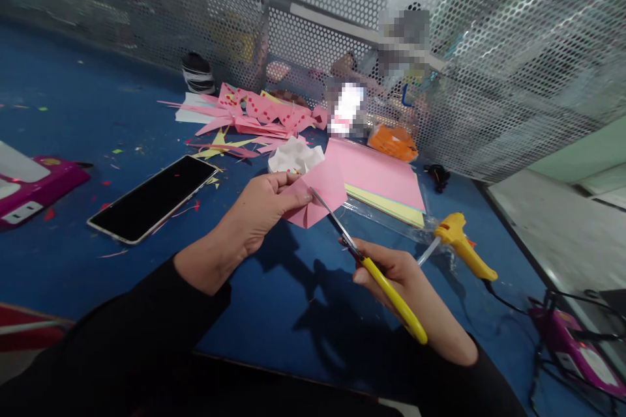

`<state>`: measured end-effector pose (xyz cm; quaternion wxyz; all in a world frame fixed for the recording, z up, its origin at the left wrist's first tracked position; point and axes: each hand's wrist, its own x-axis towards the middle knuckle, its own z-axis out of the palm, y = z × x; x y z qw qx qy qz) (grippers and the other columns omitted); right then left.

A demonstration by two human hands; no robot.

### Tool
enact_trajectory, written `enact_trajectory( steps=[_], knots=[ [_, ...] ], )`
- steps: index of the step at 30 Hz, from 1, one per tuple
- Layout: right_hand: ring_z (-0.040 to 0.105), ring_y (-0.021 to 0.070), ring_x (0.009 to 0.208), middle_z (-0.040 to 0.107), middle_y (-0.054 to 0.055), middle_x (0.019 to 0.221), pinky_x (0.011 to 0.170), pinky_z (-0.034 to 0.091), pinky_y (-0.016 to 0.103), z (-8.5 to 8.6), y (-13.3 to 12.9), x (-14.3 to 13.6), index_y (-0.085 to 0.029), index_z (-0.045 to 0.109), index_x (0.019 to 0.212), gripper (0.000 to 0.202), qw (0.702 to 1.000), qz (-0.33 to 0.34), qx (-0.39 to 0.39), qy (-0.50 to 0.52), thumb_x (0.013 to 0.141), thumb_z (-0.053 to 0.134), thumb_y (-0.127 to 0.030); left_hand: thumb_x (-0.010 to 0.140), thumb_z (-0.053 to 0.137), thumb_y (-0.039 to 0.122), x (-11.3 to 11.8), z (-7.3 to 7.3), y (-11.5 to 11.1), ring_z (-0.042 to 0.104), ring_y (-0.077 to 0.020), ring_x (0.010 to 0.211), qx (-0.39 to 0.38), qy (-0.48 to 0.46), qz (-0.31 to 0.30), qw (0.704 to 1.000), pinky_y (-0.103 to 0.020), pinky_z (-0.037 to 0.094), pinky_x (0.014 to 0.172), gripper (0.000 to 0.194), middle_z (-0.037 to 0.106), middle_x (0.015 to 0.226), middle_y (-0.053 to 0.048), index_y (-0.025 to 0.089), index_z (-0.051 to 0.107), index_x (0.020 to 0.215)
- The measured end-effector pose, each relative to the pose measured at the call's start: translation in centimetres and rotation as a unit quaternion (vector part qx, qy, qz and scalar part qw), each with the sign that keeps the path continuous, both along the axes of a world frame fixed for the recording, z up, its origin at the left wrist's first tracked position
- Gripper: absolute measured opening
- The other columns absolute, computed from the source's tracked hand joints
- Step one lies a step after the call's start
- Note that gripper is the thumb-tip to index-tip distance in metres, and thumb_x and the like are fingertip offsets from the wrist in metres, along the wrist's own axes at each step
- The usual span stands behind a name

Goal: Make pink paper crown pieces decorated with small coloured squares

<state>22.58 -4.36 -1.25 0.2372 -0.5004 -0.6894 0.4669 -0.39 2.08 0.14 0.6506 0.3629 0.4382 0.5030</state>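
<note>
A folded piece of pink paper (pixel 325 186) is pinched between the thumb and fingers of my left hand (pixel 261 208), above the blue table. My right hand (pixel 398 273) is closed round yellow-handled scissors (pixel 391 293), whose blades point up and left. The blade tips touch or overlap the pink paper just beside my left thumb; whether they cut into it I cannot tell. Behind the pink paper lies crumpled white paper (pixel 293 155). A stack of pink and yellow sheets (pixel 386 176) rests behind and to the right of it.
A black phone (pixel 154 199) lies at left, near a magenta power strip (pixel 39 192). Cut pink paper pieces (pixel 259 114) are heaped at the back. A yellow glue gun (pixel 462 244) and another magenta strip (pixel 577 345) stand right. Perforated metal panels (pixel 313 32) border the table's back.
</note>
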Motion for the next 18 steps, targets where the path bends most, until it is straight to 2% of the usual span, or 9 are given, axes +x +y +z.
enact_trajectory(
  steps=[12,18],
  knots=[
    [0.028,0.0117,0.064,0.038,-0.004,0.068,0.057,0.025,0.027,0.28,0.08,-0.17,-0.019,0.074,0.105,0.045,1.0,-0.009,0.003,-0.004,0.083,0.069,-0.058,0.061,0.084,0.019,-0.11,-0.19,0.06,0.071,-0.0162,0.075,-0.004,-0.001,-0.008,1.0,-0.026,0.056,0.074,0.029,0.078,0.079,-0.004,0.016,0.076,0.088],
    [0.027,0.0114,0.063,0.036,-0.005,0.068,0.058,0.024,0.027,0.17,0.14,-0.16,-0.019,0.073,0.104,0.041,1.0,-0.008,-0.019,0.0,0.084,0.069,-0.054,0.06,0.085,0.02,-0.11,-0.09,0.09,0.071,-0.0174,0.076,0.0,0.004,-0.008,1.0,-0.027,0.057,0.074,0.029,0.079,0.082,-0.004,0.017,0.077,0.088]
  ],
)
